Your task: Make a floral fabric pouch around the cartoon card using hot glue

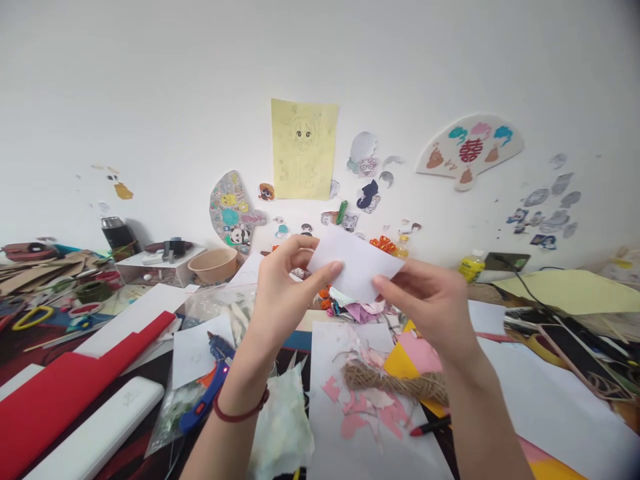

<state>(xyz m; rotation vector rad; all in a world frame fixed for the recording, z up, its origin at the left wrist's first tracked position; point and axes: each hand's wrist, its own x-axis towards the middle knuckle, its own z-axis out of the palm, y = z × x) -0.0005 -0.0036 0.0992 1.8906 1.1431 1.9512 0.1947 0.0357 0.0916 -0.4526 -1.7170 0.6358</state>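
A small piece of white paper is held up in front of me, tilted, above the cluttered table. My left hand pinches its left edge, thumb in front and fingers behind. At the paper's lower right edge, my right hand grips it the same way, with its fingertips partly hidden. Beneath my hands lies a larger white sheet scattered with pink paper scraps. A bundle of brown twine and a red-tipped black pen rest on it near my right forearm.
Left of my forearm are a blue glue gun, a white box-like case and red paper. A tan bowl stands farther back. On the right lie a phone and white paper. Drawings hang on the wall.
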